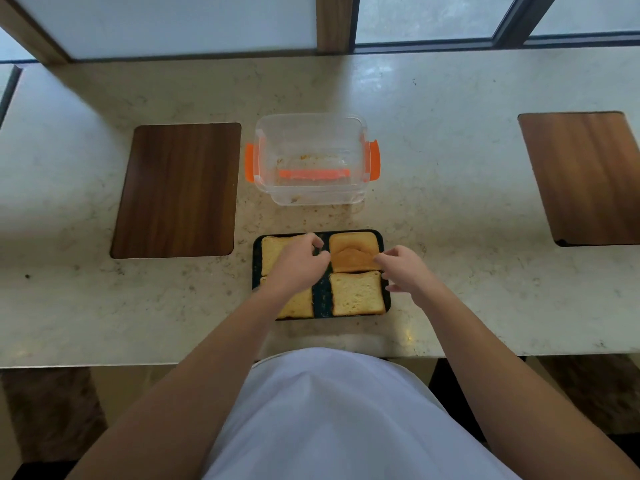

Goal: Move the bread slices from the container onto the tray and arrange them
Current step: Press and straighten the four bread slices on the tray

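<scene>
White shirt (332,417) nearest; container (311,157) empty, four slices on tray (321,296). Right hand (403,268) pinches far-right slice (353,252); left hand (298,261) loosely curled, grip unclear. Only arranging left.

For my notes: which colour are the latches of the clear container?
Orange latches on the container, seen in the head view.

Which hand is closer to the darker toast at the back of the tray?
Right. The right hand has fingertips touching the darker toast at its right edge; the left hand is just left of it, apart.
</scene>
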A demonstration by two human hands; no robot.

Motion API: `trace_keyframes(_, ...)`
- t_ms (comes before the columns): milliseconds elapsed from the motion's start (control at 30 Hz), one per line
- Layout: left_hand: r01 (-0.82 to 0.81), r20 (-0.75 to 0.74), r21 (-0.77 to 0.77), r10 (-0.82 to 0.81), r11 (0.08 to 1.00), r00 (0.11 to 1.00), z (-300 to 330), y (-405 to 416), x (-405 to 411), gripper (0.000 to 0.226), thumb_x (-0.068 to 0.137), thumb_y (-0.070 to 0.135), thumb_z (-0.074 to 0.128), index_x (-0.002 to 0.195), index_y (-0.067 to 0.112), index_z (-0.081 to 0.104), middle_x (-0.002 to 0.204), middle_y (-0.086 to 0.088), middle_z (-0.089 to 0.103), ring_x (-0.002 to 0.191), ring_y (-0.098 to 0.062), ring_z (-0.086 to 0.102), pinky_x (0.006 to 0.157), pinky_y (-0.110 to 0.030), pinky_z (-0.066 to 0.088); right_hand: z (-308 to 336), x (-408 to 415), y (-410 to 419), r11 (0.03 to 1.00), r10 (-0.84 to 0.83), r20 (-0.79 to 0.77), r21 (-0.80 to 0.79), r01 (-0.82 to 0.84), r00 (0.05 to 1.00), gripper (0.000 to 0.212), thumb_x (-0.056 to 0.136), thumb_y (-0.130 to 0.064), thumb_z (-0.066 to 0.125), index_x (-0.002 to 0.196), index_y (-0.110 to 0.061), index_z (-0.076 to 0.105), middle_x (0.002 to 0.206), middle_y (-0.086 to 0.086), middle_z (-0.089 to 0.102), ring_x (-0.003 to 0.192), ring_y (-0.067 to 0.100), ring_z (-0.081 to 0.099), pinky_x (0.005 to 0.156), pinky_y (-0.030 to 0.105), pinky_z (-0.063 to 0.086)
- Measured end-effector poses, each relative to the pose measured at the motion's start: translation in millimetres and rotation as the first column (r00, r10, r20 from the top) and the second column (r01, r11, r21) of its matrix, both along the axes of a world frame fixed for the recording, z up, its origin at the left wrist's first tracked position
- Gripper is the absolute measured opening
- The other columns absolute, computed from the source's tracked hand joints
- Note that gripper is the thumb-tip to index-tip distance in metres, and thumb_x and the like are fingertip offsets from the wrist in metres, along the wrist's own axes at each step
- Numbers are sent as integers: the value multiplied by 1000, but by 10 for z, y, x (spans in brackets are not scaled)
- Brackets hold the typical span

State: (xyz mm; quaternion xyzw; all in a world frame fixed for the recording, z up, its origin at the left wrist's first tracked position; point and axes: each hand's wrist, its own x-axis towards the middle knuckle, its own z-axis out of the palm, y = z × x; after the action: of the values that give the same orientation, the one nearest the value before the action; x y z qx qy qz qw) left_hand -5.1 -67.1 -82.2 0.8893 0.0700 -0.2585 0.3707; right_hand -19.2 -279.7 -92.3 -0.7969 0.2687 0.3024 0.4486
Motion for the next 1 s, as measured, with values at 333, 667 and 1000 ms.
trace_keyframes(333, 112, 221, 170, -149, 979, 964, 305, 383, 104, 22, 94, 29, 52, 108, 15, 60, 98, -1, 63, 87, -20, 60, 75, -40, 53, 214, 134, 471, 977, 199, 142, -99, -186, 970, 43, 95, -32, 54, 133, -12, 56, 124, 7, 63, 101, 21, 62, 83, 39, 58)
trace_keyframes(667, 362, 88, 471, -451, 805, 888, 54, 274, -269, 50, 98, 34, 35, 145, 18, 33, 143, -16, 45, 124, -37, 43, 85, -48, 42, 282, -95, 799, 712, 598, -2, -457, -532, 802, 60, 95, -32, 41, 153, -19, 35, 153, 16, 44, 139, 40, 34, 110, 51, 38)
trace_keyframes(1000, 320, -34, 497, -350, 807, 936, 232, 252, -815, 59, 98, 41, 29, 154, 30, 18, 156, -13, 30, 137, -40, 28, 108, -57, 30, 467, -612, 658, 680, 634, -6, -472, -561, 773, 63, 98, -39, 37, 157, -22, 22, 162, 14, 31, 148, 44, 15, 112, 59, 31)
